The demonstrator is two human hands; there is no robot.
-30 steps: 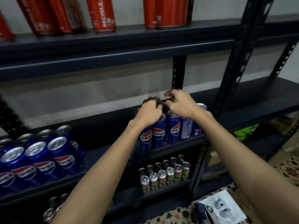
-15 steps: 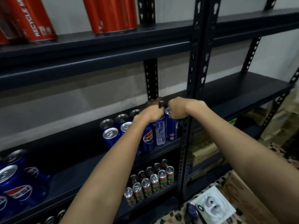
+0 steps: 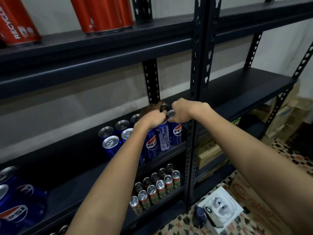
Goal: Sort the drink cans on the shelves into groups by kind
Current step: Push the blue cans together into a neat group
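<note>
both hands (image 3: 169,114) atop pepsi cans (image 3: 162,135) beside upright post (image 3: 197,92)

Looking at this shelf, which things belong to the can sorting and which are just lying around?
Job: blue Pepsi cans gripped by left hand and right hand; red cans; small green cans.
Lying about: cardboard box; white packet on floor.

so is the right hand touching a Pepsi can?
Touching. Head view: right hand has its fingers curled over the top of the rightmost Pepsi can.
</note>
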